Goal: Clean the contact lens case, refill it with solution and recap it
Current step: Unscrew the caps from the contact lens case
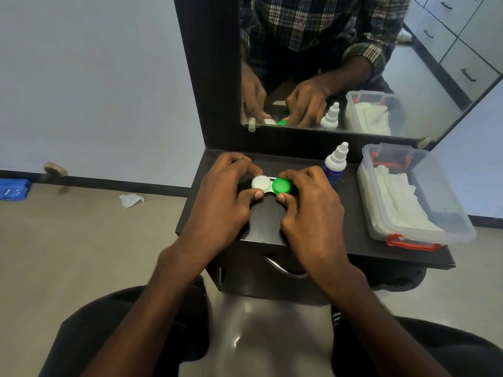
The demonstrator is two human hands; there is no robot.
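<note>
Both caps on, so either uncapping to begin or final tightening; cannot tell which. Left hand point(217, 197) pinching white cap point(260, 183), right hand point(307, 205) gripping green cap point(281, 185) of lens case point(268, 190), mid-worktop point(353, 213) toward back edge. Solution bottle point(336, 164) just beside. Next, probably, a firm twist while steadying the case.

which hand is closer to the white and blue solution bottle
Right. The right hand grips the green cap of the contact lens case, just beside the white and blue solution bottle; the left hand holds the white cap, farther away.

Left hand point(217, 197) and right hand point(310, 208) extended forward, fingers point(257, 195) pinched.
</note>
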